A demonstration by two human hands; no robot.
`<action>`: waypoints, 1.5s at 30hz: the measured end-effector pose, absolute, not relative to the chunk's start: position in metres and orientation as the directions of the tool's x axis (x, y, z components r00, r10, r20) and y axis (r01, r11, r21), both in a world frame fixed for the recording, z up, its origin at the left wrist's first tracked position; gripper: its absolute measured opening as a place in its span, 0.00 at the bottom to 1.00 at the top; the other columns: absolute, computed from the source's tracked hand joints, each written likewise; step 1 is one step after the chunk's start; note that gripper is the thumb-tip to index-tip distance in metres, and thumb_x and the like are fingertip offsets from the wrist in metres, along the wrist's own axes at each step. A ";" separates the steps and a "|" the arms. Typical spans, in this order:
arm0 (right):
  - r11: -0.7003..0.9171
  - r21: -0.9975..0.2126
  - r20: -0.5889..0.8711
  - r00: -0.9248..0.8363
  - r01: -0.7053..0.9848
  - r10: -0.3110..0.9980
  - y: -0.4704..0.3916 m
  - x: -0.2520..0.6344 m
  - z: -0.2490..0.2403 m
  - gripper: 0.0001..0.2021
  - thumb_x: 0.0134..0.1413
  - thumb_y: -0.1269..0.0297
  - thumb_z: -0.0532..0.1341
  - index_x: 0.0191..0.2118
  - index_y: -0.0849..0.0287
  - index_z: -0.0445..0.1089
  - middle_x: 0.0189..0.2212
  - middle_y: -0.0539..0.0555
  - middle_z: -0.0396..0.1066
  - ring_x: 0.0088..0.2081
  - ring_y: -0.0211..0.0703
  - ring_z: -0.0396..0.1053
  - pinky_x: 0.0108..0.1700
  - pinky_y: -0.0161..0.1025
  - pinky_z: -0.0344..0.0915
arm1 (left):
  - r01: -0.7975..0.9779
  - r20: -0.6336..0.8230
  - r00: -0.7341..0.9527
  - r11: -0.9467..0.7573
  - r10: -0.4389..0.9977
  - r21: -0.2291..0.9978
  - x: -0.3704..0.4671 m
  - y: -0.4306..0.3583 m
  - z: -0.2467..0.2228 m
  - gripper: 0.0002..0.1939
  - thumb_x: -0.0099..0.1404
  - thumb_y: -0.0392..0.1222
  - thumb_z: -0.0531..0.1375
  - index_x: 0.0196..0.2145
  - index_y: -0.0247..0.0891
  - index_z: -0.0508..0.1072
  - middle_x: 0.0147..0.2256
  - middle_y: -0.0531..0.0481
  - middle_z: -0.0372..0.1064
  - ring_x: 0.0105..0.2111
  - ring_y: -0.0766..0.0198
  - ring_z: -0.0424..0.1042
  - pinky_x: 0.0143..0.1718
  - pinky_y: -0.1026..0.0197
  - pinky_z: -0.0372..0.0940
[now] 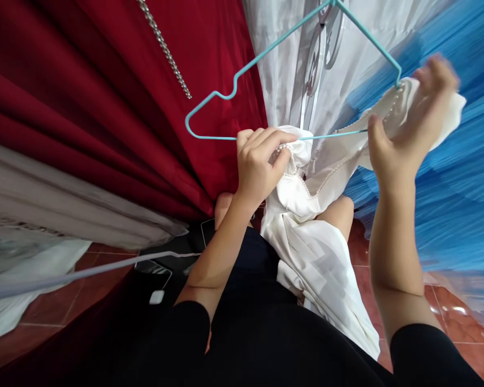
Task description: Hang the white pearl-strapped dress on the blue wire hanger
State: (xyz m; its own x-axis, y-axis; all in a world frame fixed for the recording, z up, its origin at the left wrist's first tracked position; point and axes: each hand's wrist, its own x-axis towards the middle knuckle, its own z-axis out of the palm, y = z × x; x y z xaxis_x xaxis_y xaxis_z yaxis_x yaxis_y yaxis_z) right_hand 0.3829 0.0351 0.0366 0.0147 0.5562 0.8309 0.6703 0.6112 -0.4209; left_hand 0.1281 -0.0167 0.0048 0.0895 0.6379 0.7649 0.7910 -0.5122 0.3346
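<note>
Garment (326,255) partly on hanger (213,137)

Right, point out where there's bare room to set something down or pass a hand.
Bare floor tile shows lower left, between white cloth and the dark surface, and lower right, between blue fabric and the right sleeve. The hanger's opening might admit a hand. Its lower bar is crowded: left hand, right hand, white garment.

the hanger (284,38) looks like smooth plastic; the garment (326,247) is smooth cloth edged with shiny beads (326,181); the tiles (455,322) look glossy.
</note>
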 end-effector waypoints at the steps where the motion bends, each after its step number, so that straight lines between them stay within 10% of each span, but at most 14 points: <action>1: 0.604 -0.387 0.838 -0.007 0.696 0.546 0.041 0.388 0.042 0.30 0.51 0.79 0.61 0.60 0.52 0.66 0.59 0.56 0.70 0.63 0.46 0.69 0.63 0.46 0.67 | 0.796 0.771 0.076 -0.504 0.632 0.335 0.126 -0.017 0.006 0.11 0.73 0.33 0.55 0.42 0.44 0.76 0.42 0.51 0.79 0.43 0.56 0.75 0.59 0.44 0.62; 3: 0.616 -0.320 0.881 -0.013 0.720 0.473 0.051 0.397 0.054 0.26 0.47 0.85 0.55 0.49 0.56 0.74 0.39 0.52 0.76 0.43 0.41 0.78 0.46 0.40 0.71 | 0.801 0.777 0.063 -0.496 0.627 0.335 0.121 -0.017 0.008 0.11 0.73 0.33 0.55 0.41 0.44 0.77 0.41 0.51 0.78 0.42 0.57 0.75 0.59 0.44 0.62; 6: 0.642 -0.271 0.931 0.026 0.717 0.364 0.066 0.418 0.070 0.25 0.44 0.87 0.51 0.43 0.60 0.75 0.36 0.52 0.72 0.30 0.36 0.70 0.33 0.36 0.63 | 0.787 0.759 0.106 -0.521 0.642 0.330 0.112 -0.016 0.011 0.12 0.72 0.32 0.55 0.42 0.44 0.77 0.42 0.52 0.78 0.42 0.57 0.75 0.59 0.43 0.62; 15: 0.678 -0.381 0.922 0.309 0.629 0.232 0.045 0.465 0.006 0.14 0.50 0.75 0.59 0.38 0.47 0.74 0.34 0.52 0.67 0.28 0.40 0.65 0.32 0.44 0.64 | 0.751 0.712 0.145 -0.545 0.687 0.373 0.118 -0.009 0.015 0.16 0.71 0.28 0.53 0.44 0.44 0.77 0.44 0.52 0.79 0.46 0.57 0.76 0.58 0.46 0.62; 22: 0.780 0.025 0.989 -0.130 0.625 0.073 0.001 0.393 0.016 0.12 0.59 0.65 0.61 0.46 0.48 0.77 0.38 0.54 0.74 0.44 0.50 0.75 0.45 0.51 0.75 | 0.708 0.726 0.110 -0.566 0.679 0.422 0.123 -0.004 0.011 0.15 0.70 0.28 0.55 0.42 0.43 0.78 0.43 0.53 0.80 0.45 0.58 0.77 0.57 0.48 0.62; 29: 0.710 -0.158 0.835 -0.291 0.686 0.466 0.027 0.340 0.005 0.12 0.68 0.63 0.54 0.46 0.50 0.75 0.35 0.51 0.71 0.40 0.46 0.73 0.55 0.55 0.66 | 0.597 0.803 0.019 -0.651 0.596 0.469 0.119 -0.012 0.006 0.10 0.69 0.31 0.57 0.40 0.41 0.76 0.41 0.53 0.80 0.44 0.60 0.78 0.54 0.51 0.68; 36: 0.670 -0.174 0.846 -0.238 0.722 0.477 0.037 0.349 -0.003 0.11 0.66 0.61 0.55 0.43 0.51 0.76 0.33 0.52 0.69 0.38 0.45 0.69 0.52 0.53 0.65 | 0.601 0.836 -0.480 -0.595 0.266 0.534 0.043 -0.011 -0.016 0.09 0.56 0.30 0.59 0.35 0.40 0.73 0.32 0.54 0.70 0.32 0.65 0.71 0.32 0.60 0.69; 45: 0.679 -0.193 0.854 -0.220 0.708 0.472 0.023 0.345 -0.003 0.11 0.66 0.59 0.57 0.44 0.51 0.77 0.33 0.51 0.69 0.38 0.45 0.70 0.52 0.53 0.65 | 0.652 0.866 -0.492 -0.622 0.087 0.433 0.007 0.027 0.030 0.19 0.47 0.20 0.55 0.36 0.34 0.71 0.34 0.54 0.66 0.32 0.70 0.65 0.32 0.66 0.64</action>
State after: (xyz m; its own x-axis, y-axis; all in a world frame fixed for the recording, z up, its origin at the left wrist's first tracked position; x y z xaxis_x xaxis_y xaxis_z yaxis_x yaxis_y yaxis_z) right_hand 0.3447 0.0230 -0.0029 -0.2199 0.4724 0.8535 0.7085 0.6788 -0.1931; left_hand 0.0066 0.0270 0.0295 -0.4921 0.0875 0.8661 0.6524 -0.6216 0.4335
